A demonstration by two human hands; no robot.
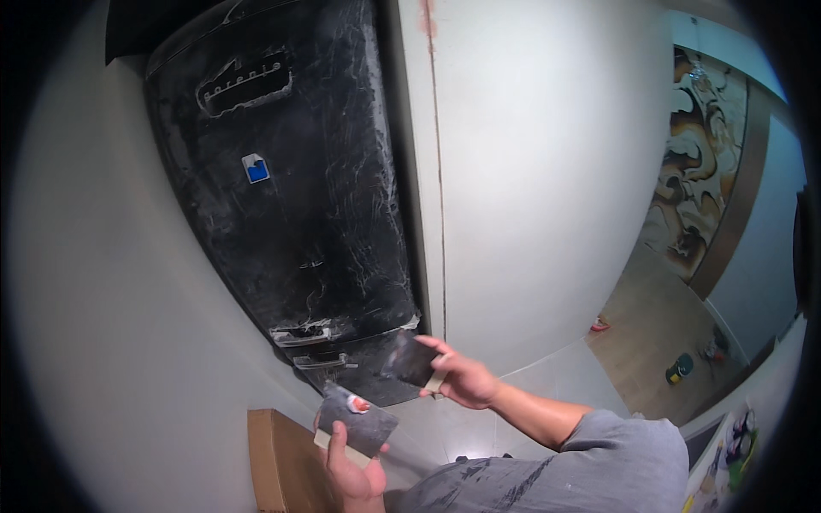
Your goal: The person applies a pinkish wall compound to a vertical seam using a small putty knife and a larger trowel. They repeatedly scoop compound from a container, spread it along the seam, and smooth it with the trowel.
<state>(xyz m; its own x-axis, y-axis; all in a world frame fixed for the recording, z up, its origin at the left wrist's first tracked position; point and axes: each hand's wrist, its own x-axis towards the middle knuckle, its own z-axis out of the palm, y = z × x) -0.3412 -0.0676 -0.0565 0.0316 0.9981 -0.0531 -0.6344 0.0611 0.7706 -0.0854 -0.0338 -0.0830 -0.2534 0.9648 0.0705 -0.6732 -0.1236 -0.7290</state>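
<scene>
A cardboard box [295, 466], its inside hidden, is seen beside the left hand [352, 474]. The black refrigerator [282, 205] is separated from the white wall [539, 171] by a narrow gap. A putty-smeared spreader [363, 427] is gripped in the left hand; nearby, a darker spreader [409, 361] is pinched in the right hand [463, 380], its forearm outstretched.

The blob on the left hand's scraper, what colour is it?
The blob is orange-red and white, best seen in the head view.

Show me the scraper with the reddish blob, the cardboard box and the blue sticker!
Scraper [366, 427]: head view, dark blade.
Cardboard box [297, 464]: head view, brown side.
Blue sticker [256, 172]: head view, blue part.
</scene>
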